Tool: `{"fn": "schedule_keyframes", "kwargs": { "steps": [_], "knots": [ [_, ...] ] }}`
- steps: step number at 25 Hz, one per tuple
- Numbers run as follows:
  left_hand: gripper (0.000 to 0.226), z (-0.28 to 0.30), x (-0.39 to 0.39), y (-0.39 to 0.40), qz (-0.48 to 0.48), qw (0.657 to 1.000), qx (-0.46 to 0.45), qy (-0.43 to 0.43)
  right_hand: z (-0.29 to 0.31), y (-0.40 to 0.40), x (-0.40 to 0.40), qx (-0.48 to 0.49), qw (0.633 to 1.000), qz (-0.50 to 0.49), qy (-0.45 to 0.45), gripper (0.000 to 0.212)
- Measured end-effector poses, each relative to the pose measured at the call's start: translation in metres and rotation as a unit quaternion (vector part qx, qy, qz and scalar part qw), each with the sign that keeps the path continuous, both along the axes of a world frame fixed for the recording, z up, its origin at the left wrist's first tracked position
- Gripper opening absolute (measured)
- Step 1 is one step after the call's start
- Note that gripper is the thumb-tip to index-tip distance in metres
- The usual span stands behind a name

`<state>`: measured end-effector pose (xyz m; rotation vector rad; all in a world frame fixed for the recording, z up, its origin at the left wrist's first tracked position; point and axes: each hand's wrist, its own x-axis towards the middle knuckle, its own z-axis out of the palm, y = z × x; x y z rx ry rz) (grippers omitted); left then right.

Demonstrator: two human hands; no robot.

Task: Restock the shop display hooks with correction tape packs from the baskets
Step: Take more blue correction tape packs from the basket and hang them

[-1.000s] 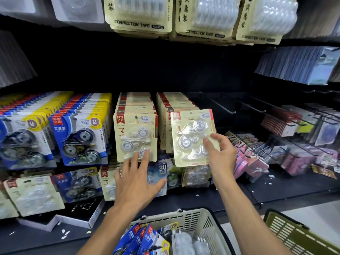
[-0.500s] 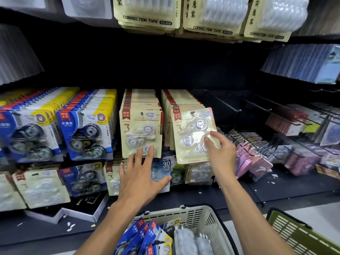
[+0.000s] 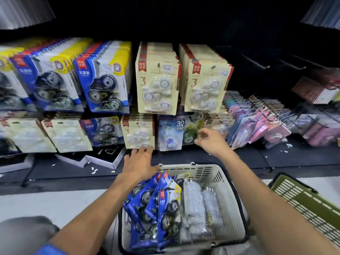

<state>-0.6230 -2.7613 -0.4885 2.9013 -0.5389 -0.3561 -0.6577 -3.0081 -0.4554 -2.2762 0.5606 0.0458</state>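
light: bright front, dark upper back | motion blur overall | wide-angle bend at edges

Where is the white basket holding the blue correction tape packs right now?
In the head view, the white basket sits bottom centre on the floor before the display, between both forearms, with the green basket to its right.

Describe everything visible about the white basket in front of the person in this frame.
The white basket is slotted plastic with a dark rim band, standing upright on the pale floor below the display shelf. Blue correction tape packs are stacked leaning in its left half; clear-wrapped bundles lie in its right half. The left hand is at its far-left rim corner; whether it touches is unclear. A green basket sits to its right.
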Motion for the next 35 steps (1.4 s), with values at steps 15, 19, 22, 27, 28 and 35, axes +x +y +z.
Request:
{"fn": "schedule_keyframes", "kwargs": {
  "steps": [15,19,22,27,28,35],
  "knots": [
    [0.065,-0.117,-0.058,0.045,0.174,0.934,-0.196,0.242,-0.226,0.1,-0.119,0.25,0.93,-0.04,0.266,0.059],
    [0.074,-0.118,-0.054,0.035,0.161,0.949,-0.161,0.219,-0.23,0.106,-0.119,0.352,0.901,-0.146,0.207,0.052],
    [0.063,-0.122,-0.046,0.033,0.184,0.922,-0.189,0.284,-0.223,0.107,-0.113,0.405,0.878,-0.181,0.18,0.059],
    [0.049,-0.097,-0.043,0.032,0.183,0.868,-0.312,0.339,-0.198,0.108,-0.11,0.482,0.839,-0.206,0.143,0.068],
    [0.052,-0.087,-0.041,0.032,0.184,0.855,-0.345,0.342,-0.187,0.106,-0.106,0.51,0.825,-0.218,0.109,0.064],
    [0.045,0.017,-0.034,-0.018,0.159,0.758,-0.571,0.271,-0.048,0.057,-0.067,0.55,0.745,-0.313,-0.212,0.024]
  ]
}}
